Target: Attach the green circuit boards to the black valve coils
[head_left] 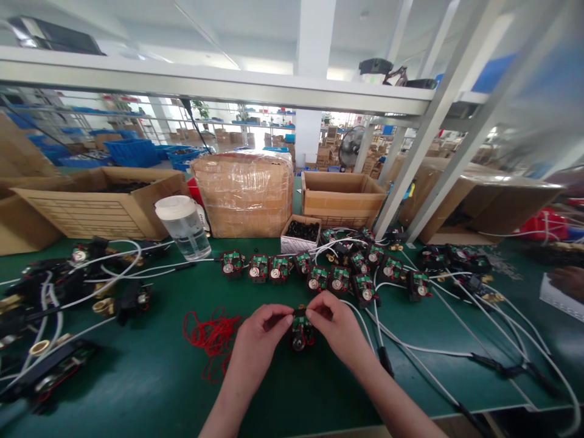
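In front of me on the green bench sits a small black device with a green circuit board and a round metal part [298, 337]. My left hand [263, 334] pinches at its upper left edge, thumb and forefinger close together. At its upper right edge my right hand [336, 325] has its fingertips closed in the same way. Whatever tiny part the fingertips may grip is hidden. A tangle of red wires [214, 333] lies just left of my left hand. Beyond my hands, several similar devices [340, 280] stand in an uneven row.
White cables [424, 349] run across the right side. More devices with brass fittings [104, 307] crowd the left. A water jug [184, 228], a small box of black parts [301, 234] and cardboard boxes [246, 194] line the back. A metal post [417, 134] rises at right.
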{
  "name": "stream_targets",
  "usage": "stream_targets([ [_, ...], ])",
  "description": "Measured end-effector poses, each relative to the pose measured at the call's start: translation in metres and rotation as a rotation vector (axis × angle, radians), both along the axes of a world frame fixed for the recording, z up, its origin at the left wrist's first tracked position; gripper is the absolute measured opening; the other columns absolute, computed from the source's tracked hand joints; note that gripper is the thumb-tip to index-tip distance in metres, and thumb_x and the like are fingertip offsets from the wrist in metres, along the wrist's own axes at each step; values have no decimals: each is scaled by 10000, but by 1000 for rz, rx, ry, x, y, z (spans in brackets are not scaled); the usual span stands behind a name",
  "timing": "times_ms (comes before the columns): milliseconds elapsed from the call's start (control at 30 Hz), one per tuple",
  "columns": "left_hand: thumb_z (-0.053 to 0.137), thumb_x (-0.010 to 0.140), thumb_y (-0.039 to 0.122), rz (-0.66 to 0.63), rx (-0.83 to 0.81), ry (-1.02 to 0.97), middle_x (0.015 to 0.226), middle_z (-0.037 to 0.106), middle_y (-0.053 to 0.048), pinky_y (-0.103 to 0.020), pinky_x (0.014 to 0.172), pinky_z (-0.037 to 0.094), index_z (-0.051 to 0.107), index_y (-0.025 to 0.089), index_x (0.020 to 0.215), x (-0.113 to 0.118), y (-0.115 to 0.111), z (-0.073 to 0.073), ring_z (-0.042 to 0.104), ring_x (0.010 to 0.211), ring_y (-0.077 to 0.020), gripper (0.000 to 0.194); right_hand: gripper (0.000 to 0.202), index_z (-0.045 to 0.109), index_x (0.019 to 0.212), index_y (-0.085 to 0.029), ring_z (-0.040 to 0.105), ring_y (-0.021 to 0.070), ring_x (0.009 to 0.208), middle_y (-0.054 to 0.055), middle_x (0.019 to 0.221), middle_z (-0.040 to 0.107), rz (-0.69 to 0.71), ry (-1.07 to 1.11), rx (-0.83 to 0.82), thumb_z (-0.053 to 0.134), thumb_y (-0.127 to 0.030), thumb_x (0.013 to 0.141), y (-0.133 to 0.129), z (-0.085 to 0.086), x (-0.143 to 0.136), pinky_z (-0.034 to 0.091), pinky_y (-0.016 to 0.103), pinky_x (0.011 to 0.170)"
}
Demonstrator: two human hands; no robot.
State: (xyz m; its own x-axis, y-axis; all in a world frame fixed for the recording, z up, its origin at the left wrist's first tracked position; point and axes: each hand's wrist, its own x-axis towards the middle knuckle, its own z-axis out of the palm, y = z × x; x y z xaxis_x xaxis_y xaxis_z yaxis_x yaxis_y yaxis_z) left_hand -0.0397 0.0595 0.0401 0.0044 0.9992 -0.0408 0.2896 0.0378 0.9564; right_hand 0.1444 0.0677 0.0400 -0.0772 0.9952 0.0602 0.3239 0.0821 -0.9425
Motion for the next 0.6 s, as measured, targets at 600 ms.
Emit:
stream_targets([
  [600,680,719,303,-60,-49,-247,1133,759,-71,-417,970,564,685,220,1198,-4,-18,-24,730,1010,-245,486,479,638,1254,-271,597,170,813,11,963,622,90,-28,118,547,-114,811,-24,-25,14,506,326,785],
])
